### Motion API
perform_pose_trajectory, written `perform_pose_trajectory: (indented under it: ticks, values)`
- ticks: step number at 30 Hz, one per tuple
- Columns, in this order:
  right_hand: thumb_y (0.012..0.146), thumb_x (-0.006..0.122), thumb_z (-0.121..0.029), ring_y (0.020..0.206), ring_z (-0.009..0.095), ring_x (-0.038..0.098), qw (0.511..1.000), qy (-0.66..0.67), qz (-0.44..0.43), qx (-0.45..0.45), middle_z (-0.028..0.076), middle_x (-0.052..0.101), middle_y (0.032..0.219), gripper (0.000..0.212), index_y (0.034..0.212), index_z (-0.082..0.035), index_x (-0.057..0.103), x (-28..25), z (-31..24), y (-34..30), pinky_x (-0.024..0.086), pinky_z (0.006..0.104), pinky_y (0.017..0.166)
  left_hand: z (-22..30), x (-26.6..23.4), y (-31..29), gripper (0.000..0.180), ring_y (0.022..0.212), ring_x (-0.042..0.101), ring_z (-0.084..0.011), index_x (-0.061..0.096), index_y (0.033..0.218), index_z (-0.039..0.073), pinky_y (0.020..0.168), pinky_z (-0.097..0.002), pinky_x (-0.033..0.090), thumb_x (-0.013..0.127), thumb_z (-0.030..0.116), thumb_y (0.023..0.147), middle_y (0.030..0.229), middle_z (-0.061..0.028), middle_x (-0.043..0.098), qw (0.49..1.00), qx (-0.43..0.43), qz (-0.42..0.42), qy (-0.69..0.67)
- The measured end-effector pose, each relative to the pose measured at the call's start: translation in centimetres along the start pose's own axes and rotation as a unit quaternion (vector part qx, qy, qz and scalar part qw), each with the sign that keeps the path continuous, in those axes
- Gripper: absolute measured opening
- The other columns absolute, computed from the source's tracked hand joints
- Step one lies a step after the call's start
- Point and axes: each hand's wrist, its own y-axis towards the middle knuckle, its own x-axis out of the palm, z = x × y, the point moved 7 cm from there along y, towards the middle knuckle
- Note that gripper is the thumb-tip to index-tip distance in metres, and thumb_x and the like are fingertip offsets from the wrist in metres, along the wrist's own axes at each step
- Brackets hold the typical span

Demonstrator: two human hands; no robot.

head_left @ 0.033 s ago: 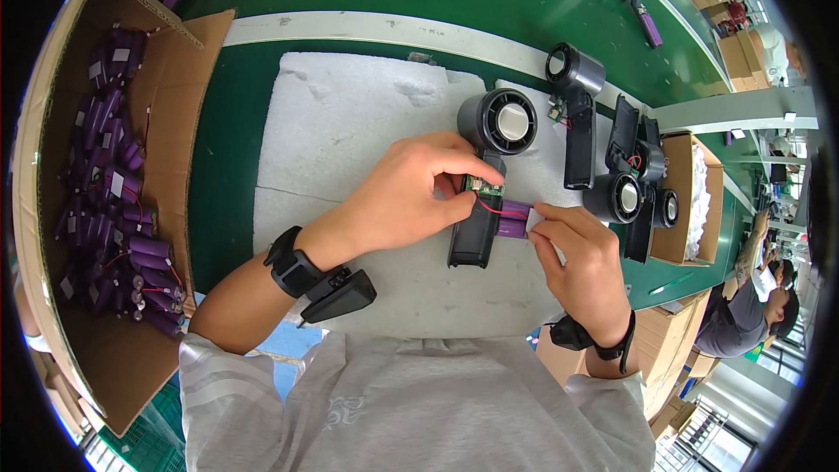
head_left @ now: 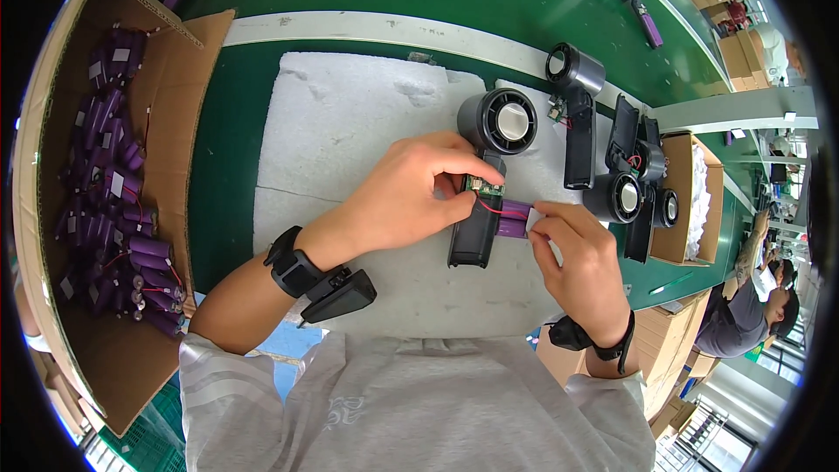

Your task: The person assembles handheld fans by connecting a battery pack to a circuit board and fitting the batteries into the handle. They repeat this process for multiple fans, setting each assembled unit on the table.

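Observation:
A black handheld fan (head_left: 498,121) with a round silver-centred head lies on white foam, its handle shell (head_left: 472,243) open toward me. My left hand (head_left: 409,185) is closed, thumb and index finger pinching the small green circuit board (head_left: 483,189) at the top of the handle. Beside the shell, on its right, is a purple battery pack (head_left: 512,220) with a red wire running to the board. My right hand (head_left: 578,253) is closed on the pack's right end, where a white label shows. Its lower fingers are curled.
At left stands a cardboard box (head_left: 197,79) full of purple battery packs (head_left: 109,135). Several black fan parts (head_left: 578,140) lie to the right, before a small carton (head_left: 710,210) with white contents. The foam sheet (head_left: 350,122) rests on a green table (head_left: 227,140). A person (head_left: 738,323) sits far right.

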Motion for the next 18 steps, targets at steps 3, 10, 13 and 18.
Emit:
perform_pose_trajectory:
  ticks: [3,10,13,18]
  values:
    - [0.072,0.067,0.009,0.085,0.033,0.063,1.000,-0.009,0.000,0.012,0.017,0.062,0.099,0.019,0.087,0.004,0.057,0.9,0.1,0.1,0.051,0.0382,0.071,-0.1,0.0,0.1,0.033,0.092,0.064,-0.0187,0.071,0.107,0.006,0.079,-0.0279,0.056,0.063,-0.007,0.078,0.103,-0.0097,0.060,1.000,0.003,-0.001,-0.002]
    - [0.089,0.057,-0.004,0.079,0.021,0.057,0.971,-0.119,0.117,0.170,0.012,0.059,0.093,0.011,0.099,0.001,0.054,-7.9,6.8,-2.8,0.047,0.0309,0.069,-0.2,-0.3,-0.2,0.027,0.073,0.064,-0.0207,0.073,0.100,0.008,0.067,-0.0298,0.054,0.066,0.000,0.075,0.091,-0.0101,0.064,0.998,0.039,0.050,-0.009]
    - [0.095,0.057,-0.013,0.076,0.015,0.057,0.924,-0.138,0.223,0.279,0.009,0.061,0.092,0.018,0.108,-0.001,0.058,-13.1,8.7,-5.3,0.047,0.0295,0.069,0.2,0.0,0.2,0.027,0.070,0.064,-0.0206,0.073,0.099,0.008,0.066,-0.0298,0.054,0.066,-0.001,0.075,0.090,-0.0102,0.064,0.998,0.050,0.047,-0.003]
    - [0.075,0.076,-0.002,0.084,0.018,0.062,0.994,-0.018,0.032,0.106,0.009,0.064,0.103,0.045,0.117,-0.004,0.060,-4.6,0.6,-0.1,0.050,0.0307,0.072,-0.1,-0.2,-0.2,0.029,0.073,0.065,-0.0205,0.073,0.100,0.007,0.068,-0.0293,0.055,0.066,-0.003,0.074,0.091,-0.0106,0.064,0.998,0.037,0.052,0.020]
